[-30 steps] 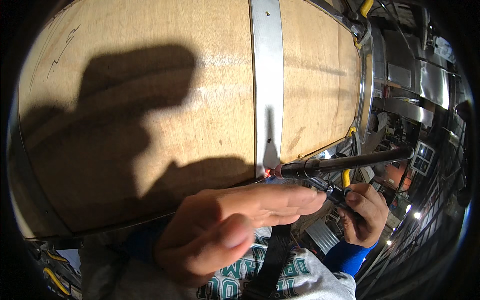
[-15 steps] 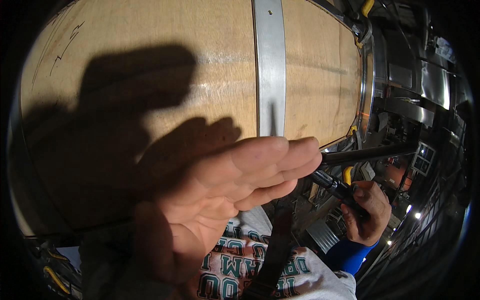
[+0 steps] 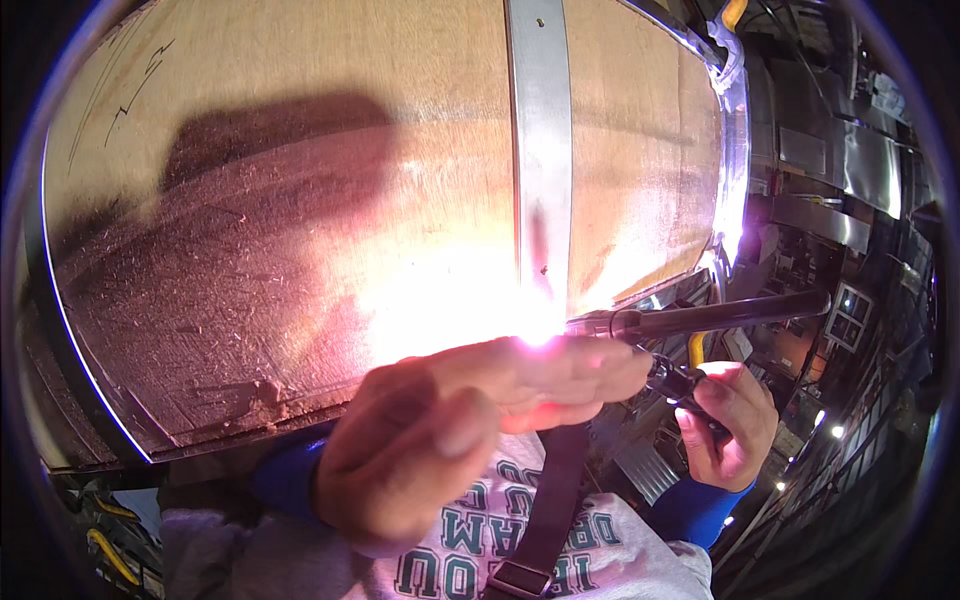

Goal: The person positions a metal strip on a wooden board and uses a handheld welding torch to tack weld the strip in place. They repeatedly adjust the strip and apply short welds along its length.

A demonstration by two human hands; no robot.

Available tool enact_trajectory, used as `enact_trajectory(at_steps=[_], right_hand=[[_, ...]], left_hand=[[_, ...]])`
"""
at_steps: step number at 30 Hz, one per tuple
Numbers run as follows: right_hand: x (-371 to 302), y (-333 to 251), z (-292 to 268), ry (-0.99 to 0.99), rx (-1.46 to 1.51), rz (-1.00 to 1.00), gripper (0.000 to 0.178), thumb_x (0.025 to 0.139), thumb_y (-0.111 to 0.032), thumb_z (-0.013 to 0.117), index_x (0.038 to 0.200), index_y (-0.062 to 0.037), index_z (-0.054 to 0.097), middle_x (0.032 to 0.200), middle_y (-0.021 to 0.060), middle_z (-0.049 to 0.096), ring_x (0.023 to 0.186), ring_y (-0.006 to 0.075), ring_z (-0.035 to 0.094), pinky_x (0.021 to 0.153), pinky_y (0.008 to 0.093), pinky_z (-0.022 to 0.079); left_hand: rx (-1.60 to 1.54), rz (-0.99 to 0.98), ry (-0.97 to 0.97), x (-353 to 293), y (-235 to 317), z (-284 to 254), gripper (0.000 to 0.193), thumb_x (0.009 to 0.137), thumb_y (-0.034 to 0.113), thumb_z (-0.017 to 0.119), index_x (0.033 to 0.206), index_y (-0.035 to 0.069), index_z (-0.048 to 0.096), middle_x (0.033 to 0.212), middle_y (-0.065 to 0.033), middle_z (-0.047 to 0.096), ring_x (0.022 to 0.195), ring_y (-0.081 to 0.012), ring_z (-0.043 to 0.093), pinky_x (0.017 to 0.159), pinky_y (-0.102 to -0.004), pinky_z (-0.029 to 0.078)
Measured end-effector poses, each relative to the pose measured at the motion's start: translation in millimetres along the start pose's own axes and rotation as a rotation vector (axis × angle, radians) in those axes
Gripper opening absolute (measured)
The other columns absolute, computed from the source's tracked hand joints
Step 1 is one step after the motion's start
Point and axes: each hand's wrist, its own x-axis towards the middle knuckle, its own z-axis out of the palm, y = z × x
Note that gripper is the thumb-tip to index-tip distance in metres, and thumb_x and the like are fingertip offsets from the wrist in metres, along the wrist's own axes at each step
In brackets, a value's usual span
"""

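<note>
My right hand (image 3: 738,425) is closed around the handle of a black welding torch (image 3: 725,314), whose long back cap points to the right. At the torch's tip a white-pink arc (image 3: 540,325) glares at the near end of a grey metal strip (image 3: 543,130), and the glare hides the exact contact. The strip lies across a wooden panel (image 3: 450,60). My left hand (image 3: 420,450) is held just in front of the arc, fingers stretched out and together, with nothing in it. Its fingertips overlap the torch head in view; I cannot tell whether they touch.
Yellow-handled clamps grip the panel's right side, one handle (image 3: 697,347) showing beside the torch. A metal rim (image 3: 733,150) runs along the panel's right edge. A dark strap (image 3: 550,500) hangs over my grey shirt. Workshop clutter fills the far right.
A bright arc has lit at the torch tip. My left hand has turned and dropped lower, and the torch head has shifted left to the strip's near end.
</note>
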Motion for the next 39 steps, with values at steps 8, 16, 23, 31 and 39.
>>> enact_trajectory(at_steps=[8, 16, 23, 31, 39], right_hand=[[1, 5, -2, 0.004, 0.031, -0.027, 0.045, 0.067, -0.006, 0.088, 0.109, -0.0136, 0.074, 0.097, 0.0139, 0.074, 0.076, 0.0262, 0.069, 0.066, 0.0343, 0.047], [1, 2, -1, -0.065, -0.005, 0.018, 0.041, 0.064, -0.008, 0.087, 0.104, -0.0146, 0.078, 0.095, 0.0103, 0.073, 0.075, 0.0258, 0.066, 0.07, 0.0354, 0.047], [8, -2, 0, -0.013, 0.031, -0.036, 0.046, 0.067, -0.003, 0.087, 0.109, -0.0179, 0.078, 0.095, 0.0093, 0.073, 0.072, 0.023, 0.064, 0.067, 0.0327, 0.049], [3, 6, -2, 0.016, 0.013, -0.056, 0.047, 0.066, -0.004, 0.088, 0.11, -0.0144, 0.075, 0.097, 0.0127, 0.074, 0.072, 0.0255, 0.066, 0.066, 0.0337, 0.047], [5, 3, -2, -0.045, 0.021, -0.052, 0.041, 0.065, -0.007, 0.088, 0.104, -0.0123, 0.076, 0.095, 0.0118, 0.074, 0.072, 0.0245, 0.066, 0.065, 0.0346, 0.045]], left_hand=[[-0.07, 0.459, 0.067, 11, -8, -13, 0.099, 0.105, 0.074, 0.013, 0.156, -0.007, 0.036, 0.147, -0.0394, 0.051, 0.136, -0.0518, 0.054, 0.112, -0.0574, 0.049], [0.031, 0.218, -0.079, 9, -7, -10, 0.102, 0.104, 0.075, 0.013, 0.15, -0.011, 0.044, 0.144, -0.0376, 0.056, 0.135, -0.0471, 0.057, 0.113, -0.0579, 0.048], [-0.028, 0.031, -0.038, 0, -5, -3, 0.099, 0.103, 0.077, 0.017, 0.151, -0.003, 0.048, 0.146, -0.0351, 0.056, 0.136, -0.0504, 0.056, 0.114, -0.0591, 0.047], [0.046, 0.328, 0.057, 10, 12, -3, 0.102, 0.102, 0.078, 0.008, 0.156, -0.003, 0.038, 0.145, -0.0399, 0.053, 0.134, -0.0558, 0.053, 0.11, -0.0598, 0.051], [-0.01, 0.354, -0.034, 14, 2, -9, 0.104, 0.103, 0.076, 0.009, 0.152, -0.011, 0.039, 0.144, -0.041, 0.053, 0.133, -0.054, 0.056, 0.108, -0.059, 0.052]])
